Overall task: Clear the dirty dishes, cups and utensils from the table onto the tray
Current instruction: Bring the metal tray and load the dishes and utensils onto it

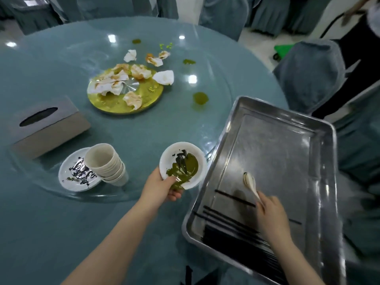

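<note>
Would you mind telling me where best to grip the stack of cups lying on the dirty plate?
Probably round the side wall of the stack of cups, fingers coming from above. It lies tipped on the plate with its mouth facing up and away; gripping across the nested rims should keep them together.

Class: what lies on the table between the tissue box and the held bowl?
In the head view, a stack of cups leaning on a dirty plate sits between tissue box and bowl.

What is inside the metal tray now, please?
The metal tray holds black chopsticks and a white spoon, which the right hand grips. The hand hides the spoon's handle end.
</note>
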A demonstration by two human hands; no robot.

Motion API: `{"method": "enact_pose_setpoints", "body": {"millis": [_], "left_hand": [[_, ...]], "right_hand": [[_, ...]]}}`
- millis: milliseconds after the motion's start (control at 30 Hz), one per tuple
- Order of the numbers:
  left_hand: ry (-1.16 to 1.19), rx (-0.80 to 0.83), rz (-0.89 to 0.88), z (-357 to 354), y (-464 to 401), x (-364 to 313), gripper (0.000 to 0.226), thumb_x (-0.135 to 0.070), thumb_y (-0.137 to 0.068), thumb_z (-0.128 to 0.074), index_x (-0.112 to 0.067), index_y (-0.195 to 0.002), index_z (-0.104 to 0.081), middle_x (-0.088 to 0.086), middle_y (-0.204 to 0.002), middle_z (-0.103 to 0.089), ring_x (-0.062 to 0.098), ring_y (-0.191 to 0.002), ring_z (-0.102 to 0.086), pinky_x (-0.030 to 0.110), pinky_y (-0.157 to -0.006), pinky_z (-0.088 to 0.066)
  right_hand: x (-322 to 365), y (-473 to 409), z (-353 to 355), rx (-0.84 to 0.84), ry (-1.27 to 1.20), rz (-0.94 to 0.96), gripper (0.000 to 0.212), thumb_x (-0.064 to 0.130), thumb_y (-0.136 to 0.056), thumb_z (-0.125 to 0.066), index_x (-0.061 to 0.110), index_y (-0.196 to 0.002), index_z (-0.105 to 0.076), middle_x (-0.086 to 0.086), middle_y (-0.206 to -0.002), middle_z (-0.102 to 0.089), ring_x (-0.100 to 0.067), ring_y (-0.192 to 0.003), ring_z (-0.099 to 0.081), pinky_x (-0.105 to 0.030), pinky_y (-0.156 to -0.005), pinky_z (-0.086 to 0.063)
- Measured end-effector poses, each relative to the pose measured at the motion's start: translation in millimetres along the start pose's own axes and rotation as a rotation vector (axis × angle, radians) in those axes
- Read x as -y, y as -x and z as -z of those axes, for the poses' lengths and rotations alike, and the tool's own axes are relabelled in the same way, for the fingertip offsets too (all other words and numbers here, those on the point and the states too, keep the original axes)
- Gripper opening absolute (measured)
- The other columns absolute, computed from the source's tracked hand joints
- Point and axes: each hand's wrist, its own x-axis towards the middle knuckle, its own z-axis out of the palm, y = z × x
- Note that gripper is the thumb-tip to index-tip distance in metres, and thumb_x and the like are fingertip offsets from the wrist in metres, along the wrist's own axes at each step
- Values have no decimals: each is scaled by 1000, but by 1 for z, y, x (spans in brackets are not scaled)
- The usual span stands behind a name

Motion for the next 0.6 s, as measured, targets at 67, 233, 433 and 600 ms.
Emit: {"method": "enact_pose_setpoints", "body": {"millis": [67, 233, 433, 600], "left_hand": [[-45, 69, -6, -19, -2, -2, 19, -6, -92, -48, -13, -109, -53, 12, -65, -71, 18, -49, -63, 23, -44, -48], [-158, 222, 12, -65, -12, -2, 19, -9, -95, -48, -20, -110, -51, 10, -69, -73, 19, -53, -66, 25, -47, -51], [-291, 312, 67, -118, -29, 5, 26, -6, -93, -47, -19, -116, -49, 9, -64, -71, 17, -48, -64, 22, -44, -47], [-342, 381, 98, -156, -43, 6, 27, -5, -94, -46, -18, -117, -49, 12, -66, -70, 17, -48, -63, 25, -47, -51]], "right_hand": [[-25, 15, 3, -13, 3, -61, 32, 8, -93, -54, 10, -124, -61, -7, -83, -47, -25, -75, -45, -33, -66, -36], [-64, 37, 6, -89, 18, -213, 35, 9, -92, -55, 10, -127, -61, -9, -88, -50, -31, -81, -51, -33, -68, -36], [-89, 47, 4, -155, 30, -373, 31, 13, -94, -51, 7, -122, -61, -7, -87, -49, -24, -75, -49, -30, -65, -37], [-101, 53, 6, -204, 37, -567, 31, 22, -97, -43, 10, -123, -57, 0, -91, -40, -20, -75, -42, -30, -66, -35]]}}
